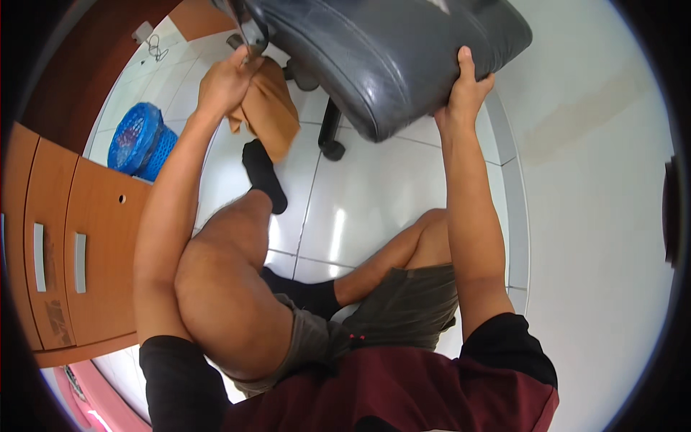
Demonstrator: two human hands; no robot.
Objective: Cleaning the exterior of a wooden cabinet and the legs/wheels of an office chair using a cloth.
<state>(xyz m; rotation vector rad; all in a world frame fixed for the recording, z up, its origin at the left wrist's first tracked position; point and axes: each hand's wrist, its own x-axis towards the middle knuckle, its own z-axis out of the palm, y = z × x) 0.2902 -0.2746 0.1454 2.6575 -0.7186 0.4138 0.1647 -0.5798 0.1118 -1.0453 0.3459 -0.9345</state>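
A black padded leather office chair (pixel 374 65) is tilted at the top of the view, its seat edge toward me. My right hand (pixel 466 93) grips the cushion's right side, thumb on the leather and the other fingers partly hidden underneath. At the chair's left, my left hand (pixel 227 86) is closed on a tan cloth (pixel 268 108), which hangs down toward the floor. The fingers of that hand are right by the chair's shiny armrest (pixel 252 32); whether they also grip it I cannot tell. Below the seat shows a black base leg with a caster (pixel 332 150).
On the left stands a wooden drawer cabinet (pixel 108 252) with metal handles. Behind it is a blue waste basket (pixel 144 140) with a plastic liner. A white wall (pixel 590 216) rises at the right. My legs are bent on the white tiled floor (pixel 360 187), below the chair.
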